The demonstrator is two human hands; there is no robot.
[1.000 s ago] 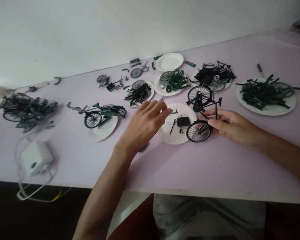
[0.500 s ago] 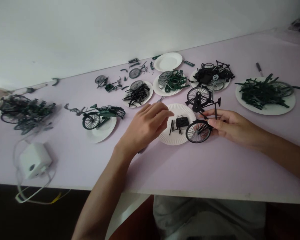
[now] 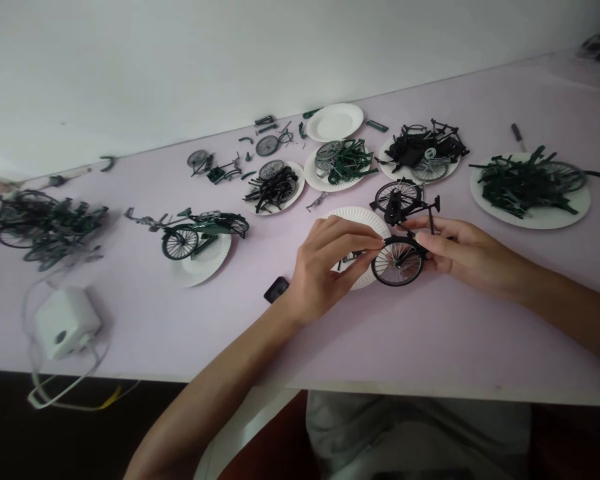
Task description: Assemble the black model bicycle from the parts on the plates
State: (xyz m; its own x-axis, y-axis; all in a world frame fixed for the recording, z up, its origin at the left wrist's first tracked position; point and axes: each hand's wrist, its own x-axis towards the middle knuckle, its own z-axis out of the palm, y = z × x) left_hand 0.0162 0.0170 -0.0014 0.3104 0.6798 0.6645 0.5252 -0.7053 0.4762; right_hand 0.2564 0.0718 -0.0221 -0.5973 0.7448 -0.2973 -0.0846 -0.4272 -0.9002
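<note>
A black model bicycle, with two spoked wheels and a frame, is held above the table by my right hand, whose thumb and fingers pinch it near the lower wheel. My left hand reaches in from the left, its fingertips together at the left rim of that lower wheel. Whether a small part sits between those fingertips is too small to tell. Beneath the left hand lies a white paper plate with small black parts, mostly covered by the fingers.
Behind are plates of black parts, green parts and black frames. A bare plate stands near the wall. On the left are a green model bicycle, a bicycle pile and a white box.
My left hand has moved right and down, from above the plate to the wheel's left rim. A small black tray on the table is now uncovered. The right hand keeps its hold.
</note>
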